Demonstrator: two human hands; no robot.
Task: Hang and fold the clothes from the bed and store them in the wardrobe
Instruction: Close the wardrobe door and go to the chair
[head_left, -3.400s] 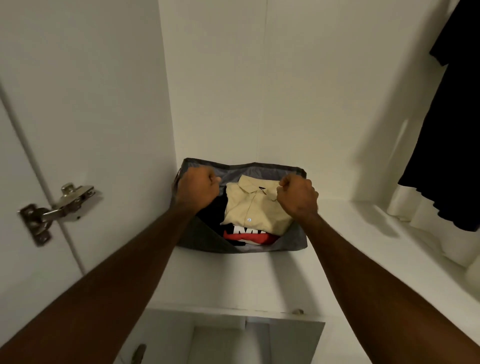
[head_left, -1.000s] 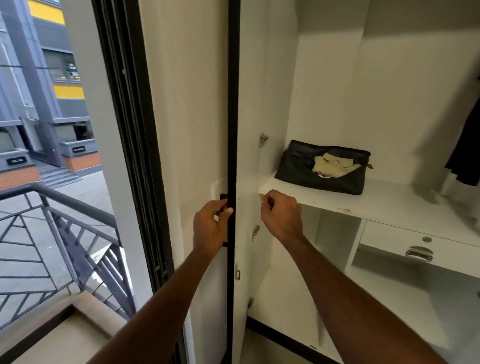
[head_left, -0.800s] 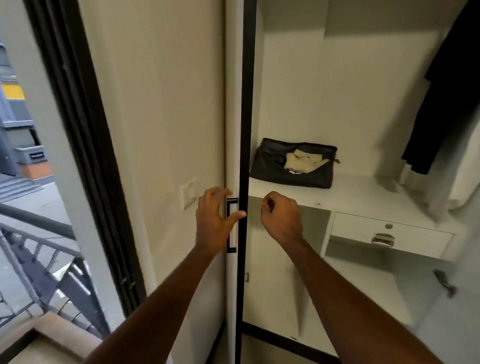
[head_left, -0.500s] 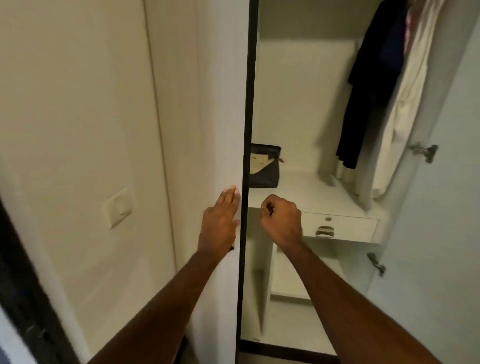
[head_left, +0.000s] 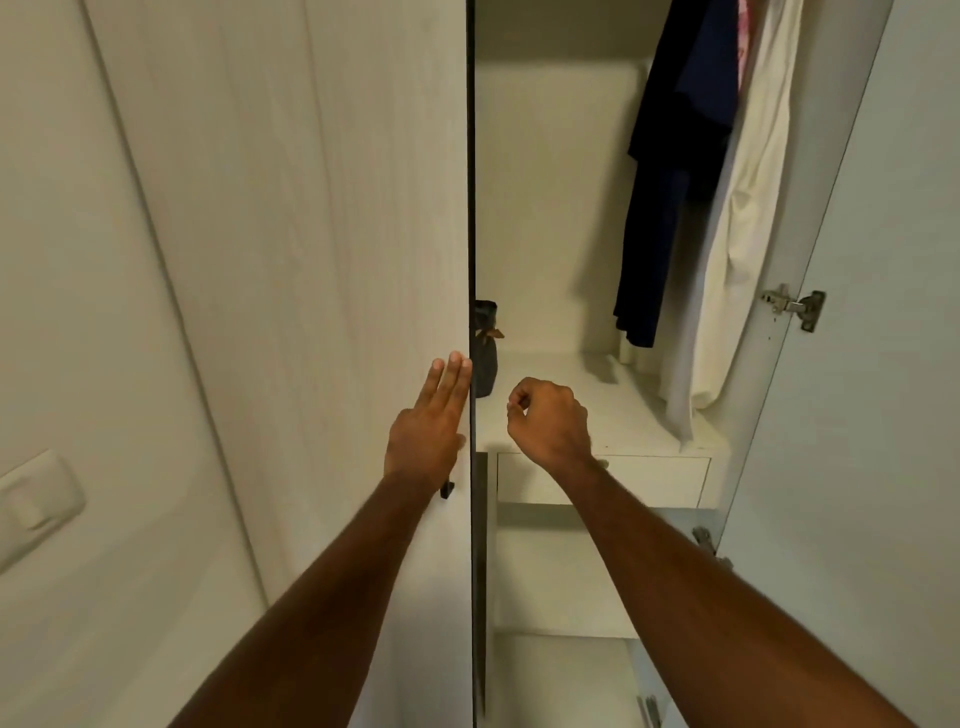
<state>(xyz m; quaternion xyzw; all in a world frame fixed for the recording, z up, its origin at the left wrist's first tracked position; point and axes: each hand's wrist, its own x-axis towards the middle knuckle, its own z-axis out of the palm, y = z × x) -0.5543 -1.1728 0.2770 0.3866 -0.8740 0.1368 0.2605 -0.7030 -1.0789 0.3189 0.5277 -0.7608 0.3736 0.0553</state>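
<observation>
Pressing flat on the wardrobe door (head_left: 311, 260), the left hand (head_left: 426, 436) has straight fingers. The right hand (head_left: 550, 426) hangs curled, holding nothing.

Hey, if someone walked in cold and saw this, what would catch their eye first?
Probably the left hand, fingers straight and flat against the white wardrobe door near its dark edge. Next, the right hand curled and empty in front of the shelf, and the dark garment hanging beside a white garment at upper right.
</observation>
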